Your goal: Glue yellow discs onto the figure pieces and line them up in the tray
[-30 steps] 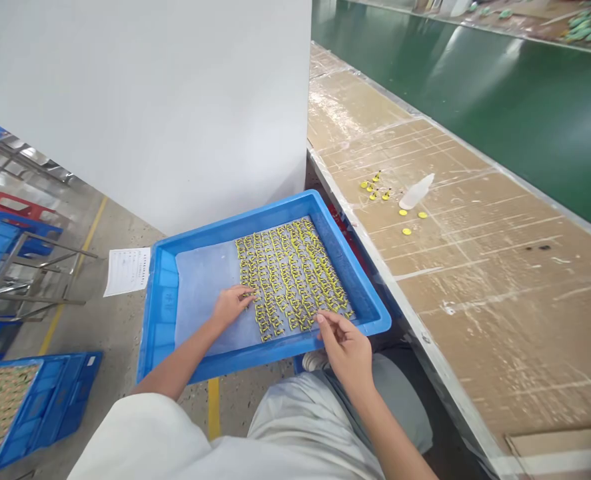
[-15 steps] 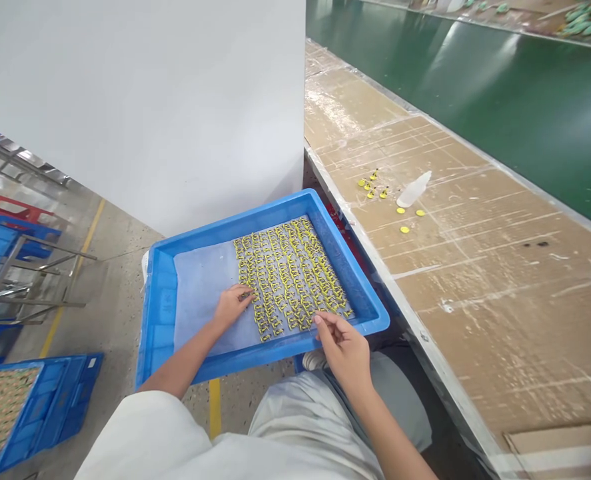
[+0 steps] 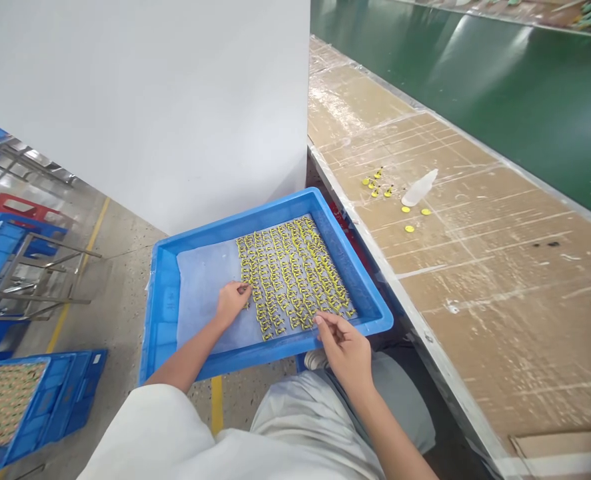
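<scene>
A blue plastic tray rests on my lap, lined with a white sheet. Rows of small yellow parts cover the sheet's right half. My left hand lies inside the tray at the left edge of the rows, its fingertips pinched on one yellow part. My right hand is at the tray's near right rim, fingers curled together, with the fingertips beside the nearest row. Whether they hold anything is hidden.
A cardboard-covered bench runs along the right, with a few loose yellow parts and a clear plastic piece. Beyond it lies a green conveyor belt. A white partition stands ahead. Blue crates and metal racks sit on the floor at left.
My left hand's fingertips have closed a little on a part at the rows' left edge. The view has shifted slightly; the right hand stays put.
</scene>
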`<state>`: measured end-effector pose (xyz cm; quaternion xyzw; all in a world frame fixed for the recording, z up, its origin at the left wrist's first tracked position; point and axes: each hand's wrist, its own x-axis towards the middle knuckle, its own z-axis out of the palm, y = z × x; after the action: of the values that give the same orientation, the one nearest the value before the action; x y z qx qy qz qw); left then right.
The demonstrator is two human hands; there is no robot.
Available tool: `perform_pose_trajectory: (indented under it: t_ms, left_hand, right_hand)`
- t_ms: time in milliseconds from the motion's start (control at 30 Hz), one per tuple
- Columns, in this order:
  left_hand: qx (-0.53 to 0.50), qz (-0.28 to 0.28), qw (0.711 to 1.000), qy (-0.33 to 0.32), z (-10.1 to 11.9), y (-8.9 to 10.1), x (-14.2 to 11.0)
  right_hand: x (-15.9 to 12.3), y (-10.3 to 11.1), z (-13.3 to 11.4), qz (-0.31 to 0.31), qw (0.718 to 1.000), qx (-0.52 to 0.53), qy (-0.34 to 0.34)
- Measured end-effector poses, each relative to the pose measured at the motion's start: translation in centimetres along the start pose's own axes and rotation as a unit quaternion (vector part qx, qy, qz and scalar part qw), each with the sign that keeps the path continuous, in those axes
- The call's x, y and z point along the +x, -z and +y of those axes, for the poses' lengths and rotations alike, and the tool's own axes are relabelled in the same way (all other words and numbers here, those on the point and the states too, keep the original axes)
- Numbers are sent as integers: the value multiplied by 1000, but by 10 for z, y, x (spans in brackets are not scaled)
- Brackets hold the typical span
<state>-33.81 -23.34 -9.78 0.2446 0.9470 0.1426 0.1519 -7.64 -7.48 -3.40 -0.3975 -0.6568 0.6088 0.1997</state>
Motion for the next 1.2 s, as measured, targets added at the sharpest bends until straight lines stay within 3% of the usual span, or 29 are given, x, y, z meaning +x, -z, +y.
perform_pose_trajectory:
  t_ms: [300,833,1033,1200]
  left_hand:
    - [22,-39,998,35,11,1,9]
    - [-18,-24,999,43,12,3,6]
    - [-24,3,995,95,-9,20,-1]
    - [-44,-40,991,119,-29,22,-22]
  right_hand:
    - [1,1,1,2,1000,-9,13]
    - [2,1,4,0,1000,-16,20]
    - [1,1,0,7,999,-21,29]
    - [1,0,2,7,999,-38,30]
